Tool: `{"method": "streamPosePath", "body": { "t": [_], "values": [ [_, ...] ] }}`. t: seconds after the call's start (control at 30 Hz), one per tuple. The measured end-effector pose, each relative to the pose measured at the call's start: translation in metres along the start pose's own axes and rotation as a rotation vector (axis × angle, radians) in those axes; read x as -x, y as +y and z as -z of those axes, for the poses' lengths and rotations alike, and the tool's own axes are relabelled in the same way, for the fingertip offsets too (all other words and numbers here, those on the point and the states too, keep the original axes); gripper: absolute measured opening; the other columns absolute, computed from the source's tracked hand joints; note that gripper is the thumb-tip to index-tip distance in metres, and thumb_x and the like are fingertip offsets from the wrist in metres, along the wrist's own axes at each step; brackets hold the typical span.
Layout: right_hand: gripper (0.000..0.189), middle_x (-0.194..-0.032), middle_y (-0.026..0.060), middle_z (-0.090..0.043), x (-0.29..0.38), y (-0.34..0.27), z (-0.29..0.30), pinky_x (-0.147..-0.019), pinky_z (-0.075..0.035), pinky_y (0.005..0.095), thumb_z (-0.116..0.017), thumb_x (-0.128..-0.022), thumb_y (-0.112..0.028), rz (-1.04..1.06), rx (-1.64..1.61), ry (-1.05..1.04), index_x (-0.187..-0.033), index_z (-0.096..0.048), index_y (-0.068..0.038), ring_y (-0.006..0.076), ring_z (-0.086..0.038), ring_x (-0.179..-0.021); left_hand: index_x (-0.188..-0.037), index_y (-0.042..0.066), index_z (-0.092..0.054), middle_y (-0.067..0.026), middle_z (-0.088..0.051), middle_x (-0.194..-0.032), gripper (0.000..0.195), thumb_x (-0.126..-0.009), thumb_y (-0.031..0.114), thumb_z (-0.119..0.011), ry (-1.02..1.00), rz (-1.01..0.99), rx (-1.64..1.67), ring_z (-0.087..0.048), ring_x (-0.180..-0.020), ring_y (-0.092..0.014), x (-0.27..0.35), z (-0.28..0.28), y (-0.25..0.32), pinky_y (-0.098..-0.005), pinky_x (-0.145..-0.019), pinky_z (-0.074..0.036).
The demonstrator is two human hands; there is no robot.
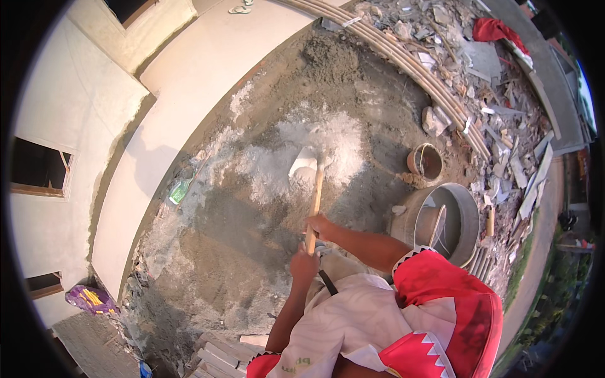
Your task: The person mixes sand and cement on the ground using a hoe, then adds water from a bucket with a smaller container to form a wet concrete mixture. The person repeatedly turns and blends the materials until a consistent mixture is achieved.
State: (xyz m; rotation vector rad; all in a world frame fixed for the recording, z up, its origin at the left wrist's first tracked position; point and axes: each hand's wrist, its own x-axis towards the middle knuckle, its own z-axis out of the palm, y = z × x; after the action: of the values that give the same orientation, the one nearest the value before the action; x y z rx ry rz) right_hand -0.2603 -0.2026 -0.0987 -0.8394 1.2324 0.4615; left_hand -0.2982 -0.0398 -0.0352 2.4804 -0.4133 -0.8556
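Observation:
Both of my hands grip the pale wooden handle (315, 198) of what looks like a mixing hoe. My right hand (319, 226) holds it farther forward, and my left hand (305, 262) is closed around it nearer my body. The broad metal blade (303, 161) rests in a patch of light grey powder, probably cement (342, 141), with its edge partly hidden. Around and under the powder lies damp grey-brown sand or mortar (227, 231), spread over the ground before me.
To the right stand a round metal tub (401, 212) of water with a bucket (431, 222) inside, and a smaller bucket (416, 160). Bamboo poles or pipes (425, 78) border rubble (496, 108). Leftward are a plastered ledge (156, 141), a green plastic bottle (179, 191) and a purple sack (90, 300).

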Motion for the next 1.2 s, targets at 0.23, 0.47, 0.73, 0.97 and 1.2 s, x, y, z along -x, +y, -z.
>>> {"method": "streamPosePath", "body": {
  "t": [0.23,0.47,0.73,0.97,1.2],
  "values": [
    [0.040,-0.101,0.0085,-0.065,0.055,0.039,0.046,-0.073,-0.050,0.0392,-0.062,-0.092,-0.037,0.250,-0.066,-0.119,-0.122,-0.053,-0.013,0.0226,-0.063,-0.094,-0.113,-0.004,-0.056,-0.0141,-0.064,-0.076,0.043,-0.083,0.022,-0.071,-0.245,0.133,0.384,-0.063,-0.060,-0.026,-0.034,0.026,0.021,-0.0416,-0.051,-0.050],
    [0.034,-0.094,0.0064,-0.067,0.055,0.107,0.131,-0.066,-0.052,0.0357,-0.064,-0.090,-0.038,0.377,0.066,0.097,-0.111,-0.061,-0.011,0.0208,-0.066,-0.083,-0.093,0.000,-0.058,-0.0050,-0.056,-0.068,0.020,-0.082,0.011,-0.070,-0.296,0.355,0.788,-0.049,-0.045,-0.013,-0.031,0.049,0.058,-0.0303,-0.038,-0.039],
    [0.022,-0.075,0.0045,-0.065,0.019,0.088,0.302,-0.048,-0.046,0.0325,-0.065,-0.088,-0.030,0.409,-0.176,0.193,-0.092,-0.065,-0.008,0.0178,-0.063,-0.061,-0.091,0.001,-0.056,-0.0060,-0.055,-0.067,0.018,-0.082,0.012,-0.067,-0.334,0.407,0.780,-0.047,-0.045,-0.014,-0.061,0.059,0.120,-0.0288,-0.038,-0.035],
    [0.015,-0.083,0.0060,-0.059,-0.007,0.057,0.443,-0.053,-0.046,0.0345,-0.054,-0.092,-0.027,0.140,0.176,0.281,-0.099,-0.062,-0.017,0.0235,-0.062,-0.072,-0.103,0.007,-0.057,-0.0056,-0.055,-0.069,0.023,-0.083,0.017,-0.065,-0.318,0.554,0.810,-0.046,-0.046,-0.013,-0.067,0.049,0.182,-0.0259,-0.039,-0.034],
    [0.020,-0.081,0.0033,-0.054,-0.027,-0.030,0.504,-0.058,-0.047,0.0321,-0.054,-0.090,-0.031,0.122,0.044,-0.208,-0.105,-0.058,-0.018,0.0213,-0.059,-0.076,-0.095,-0.001,-0.059,-0.0058,-0.054,-0.066,0.019,-0.085,0.014,-0.064,-0.187,0.589,0.880,-0.045,-0.044,-0.013,-0.067,0.017,0.235,-0.0283,-0.037,-0.035]
  ]
}}
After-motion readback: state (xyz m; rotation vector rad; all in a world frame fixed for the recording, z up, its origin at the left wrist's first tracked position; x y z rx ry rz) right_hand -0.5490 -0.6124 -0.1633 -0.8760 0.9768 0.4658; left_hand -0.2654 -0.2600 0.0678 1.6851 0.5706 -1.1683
